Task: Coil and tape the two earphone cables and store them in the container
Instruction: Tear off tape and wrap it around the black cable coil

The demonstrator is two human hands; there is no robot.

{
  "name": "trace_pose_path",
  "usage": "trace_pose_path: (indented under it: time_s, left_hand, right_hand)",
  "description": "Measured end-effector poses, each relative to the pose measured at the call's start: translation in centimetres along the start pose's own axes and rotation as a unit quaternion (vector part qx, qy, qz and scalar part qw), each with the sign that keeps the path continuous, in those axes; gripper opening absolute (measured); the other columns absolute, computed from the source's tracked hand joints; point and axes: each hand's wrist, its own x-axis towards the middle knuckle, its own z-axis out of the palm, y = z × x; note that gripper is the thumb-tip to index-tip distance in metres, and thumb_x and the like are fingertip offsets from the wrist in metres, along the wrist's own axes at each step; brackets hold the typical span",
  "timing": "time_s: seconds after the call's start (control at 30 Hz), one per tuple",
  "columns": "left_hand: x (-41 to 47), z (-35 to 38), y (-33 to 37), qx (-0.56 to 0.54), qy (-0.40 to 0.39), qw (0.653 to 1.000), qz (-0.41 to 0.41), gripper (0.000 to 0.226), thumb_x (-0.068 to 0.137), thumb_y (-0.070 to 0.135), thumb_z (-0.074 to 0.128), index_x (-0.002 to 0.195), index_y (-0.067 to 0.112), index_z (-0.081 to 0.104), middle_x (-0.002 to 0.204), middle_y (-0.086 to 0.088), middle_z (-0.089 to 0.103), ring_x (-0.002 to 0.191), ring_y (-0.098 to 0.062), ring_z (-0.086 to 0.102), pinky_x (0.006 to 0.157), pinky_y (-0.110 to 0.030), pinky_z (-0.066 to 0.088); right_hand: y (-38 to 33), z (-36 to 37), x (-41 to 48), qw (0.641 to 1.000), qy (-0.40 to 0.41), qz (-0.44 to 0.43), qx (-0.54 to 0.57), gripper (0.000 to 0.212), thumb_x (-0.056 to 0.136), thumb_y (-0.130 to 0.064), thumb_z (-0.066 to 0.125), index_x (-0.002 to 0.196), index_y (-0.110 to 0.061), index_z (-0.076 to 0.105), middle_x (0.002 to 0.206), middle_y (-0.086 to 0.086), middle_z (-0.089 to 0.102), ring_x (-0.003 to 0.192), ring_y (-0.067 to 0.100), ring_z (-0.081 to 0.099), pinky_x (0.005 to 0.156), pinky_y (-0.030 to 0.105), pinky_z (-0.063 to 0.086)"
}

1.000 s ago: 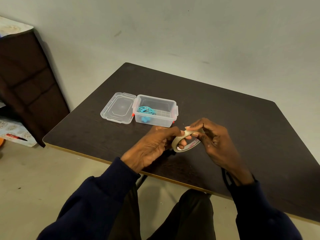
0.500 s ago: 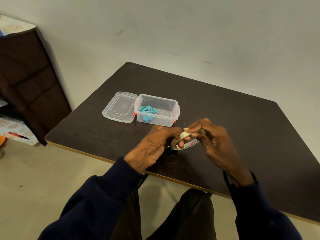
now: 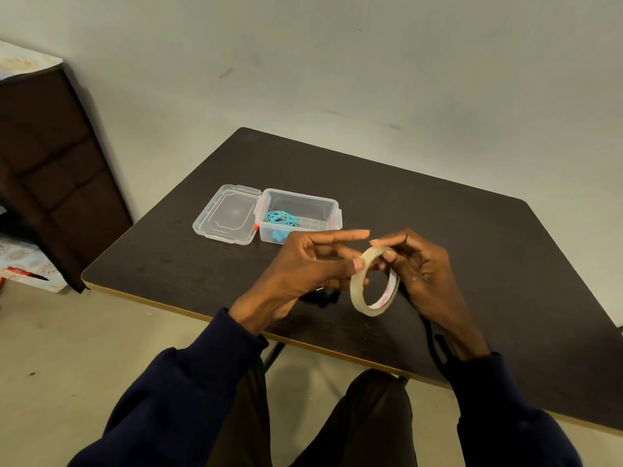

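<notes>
- You held the tape roll between both hands over the near part of the table, ring turned near upright, hole facing you, red print on the inner core
- Your left hand pinched the roll's upper left edge, thumb pressed on the outer band
- Left index finger stuck out straight toward the other hand, not on the roll
- Your right hand was clamped on the roll's top, fingers curled over the outside, thumb tucked into the ring
- Both hands were close together, fingertips nearly meeting above the roll
- Could not tell if a tape end was lifted, too small
- Clear container stood open on the table just beyond your left hand, red latches at its sides
- Its lid lay flat on the table, touching the container's left side
- Teal earphone cable lay coiled inside the container, in the left half, with blue bits under it, too small to tell what
- Black earphone cable lay on the table under your left hand, mostly hidden, so could not tell whether it was coiled
- Dark cabinet stood left of the table by the wall
- Navy sleeves covered both forearms
</notes>
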Motion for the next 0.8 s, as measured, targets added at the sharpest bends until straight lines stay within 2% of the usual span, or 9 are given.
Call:
trace_pose_path:
  time_s: [0.07, 0.13, 0.3, 0.43, 0.57, 0.63, 0.7, 0.8]
  left_hand:
    - [0.0, 0.2, 0.1, 0.02, 0.002, 0.999, 0.044, 0.035, 0.086, 0.001, 0.069, 0.121, 0.009, 0.068, 0.104, -0.009, 0.076, 0.096, -0.026, 0.074, 0.073, -0.031, 0.061]
    - [0.0, 0.6, 0.0, 0.038, 0.005, 0.997, 0.071, 0.028, 0.086, 0.0, 0.069, 0.112, 0.007, 0.07, 0.102, -0.006, 0.077, 0.093, -0.023, 0.075, 0.069, -0.027, 0.061]
    - [0.3, 0.5, -0.7, 0.092, 0.04, 0.987, 0.123, 0.02, 0.084, 0.002, 0.073, 0.104, 0.001, 0.074, 0.097, -0.009, 0.077, 0.088, -0.024, 0.075, 0.071, -0.031, 0.062]
    - [0.4, 1.1, -0.9, 0.093, 0.064, 0.981, 0.159, 0.015, 0.084, -0.001, 0.071, 0.099, 0.004, 0.073, 0.088, 0.001, 0.077, 0.081, -0.016, 0.075, 0.067, -0.023, 0.059]
    - [0.8, 1.2, -1.8, 0.16, 0.136, 0.956, 0.203, 0.008, 0.087, 0.007, 0.073, 0.094, 0.006, 0.075, 0.09, -0.003, 0.075, 0.085, -0.017, 0.072, 0.072, -0.023, 0.059]
    - [1.0, 1.0, -2.4, 0.196, 0.167, 0.944, 0.206, 0.006, 0.088, 0.012, 0.073, 0.093, 0.01, 0.075, 0.091, -0.002, 0.075, 0.088, -0.016, 0.071, 0.08, -0.027, 0.059]
    - [1.1, 0.9, -2.7, 0.202, 0.183, 0.943, 0.19, 0.005, 0.089, 0.014, 0.072, 0.094, 0.017, 0.073, 0.093, 0.002, 0.075, 0.091, -0.014, 0.071, 0.085, -0.027, 0.058]
    - [1.1, 1.1, -3.0, 0.197, 0.182, 0.947, 0.179, 0.007, 0.091, 0.011, 0.069, 0.096, 0.016, 0.071, 0.095, 0.003, 0.074, 0.091, -0.01, 0.071, 0.08, -0.018, 0.056]
  right_hand:
    - [0.1, 0.0, -0.3, 1.0, 0.007, 0.013, 0.013, 0.019, 0.096, 0.011, 0.053, 0.109, 0.006, 0.065, 0.094, -0.007, 0.072, 0.084, 0.009, 0.071, 0.074, 0.018, 0.055]
    - [0.0, 0.0, -0.4, 0.999, 0.015, 0.022, 0.023, 0.018, 0.096, 0.01, 0.053, 0.109, 0.008, 0.066, 0.097, 0.0, 0.073, 0.086, 0.011, 0.072, 0.075, 0.018, 0.055]
    - [0.0, 0.1, -0.8, 0.998, 0.018, 0.035, 0.046, 0.02, 0.096, 0.011, 0.053, 0.111, 0.006, 0.065, 0.098, 0.006, 0.072, 0.082, 0.013, 0.073, 0.074, 0.019, 0.058]
    - [0.4, 0.2, -0.9, 0.997, 0.022, 0.047, 0.059, 0.02, 0.097, 0.008, 0.053, 0.112, 0.005, 0.065, 0.094, 0.011, 0.073, 0.082, 0.018, 0.073, 0.074, 0.023, 0.059]
    - [0.8, 0.7, -1.0, 0.992, 0.018, 0.081, 0.099, 0.02, 0.098, 0.006, 0.052, 0.114, 0.007, 0.063, 0.091, 0.029, 0.065, 0.075, 0.028, 0.066, 0.074, 0.036, 0.062]
    - [0.9, 1.1, -1.2, 0.989, 0.017, 0.104, 0.102, 0.019, 0.099, 0.007, 0.05, 0.114, 0.008, 0.063, 0.09, 0.032, 0.063, 0.071, 0.031, 0.064, 0.07, 0.033, 0.062]
    - [0.7, 1.4, -1.6, 0.988, 0.015, 0.124, 0.094, 0.019, 0.1, 0.005, 0.05, 0.113, 0.007, 0.063, 0.087, 0.031, 0.063, 0.065, 0.031, 0.065, 0.064, 0.029, 0.06]
    - [0.4, 1.8, -2.0, 0.986, 0.02, 0.15, 0.072, 0.018, 0.101, -0.002, 0.051, 0.108, -0.006, 0.067, 0.081, 0.018, 0.068, 0.061, 0.026, 0.068, 0.06, 0.027, 0.059]
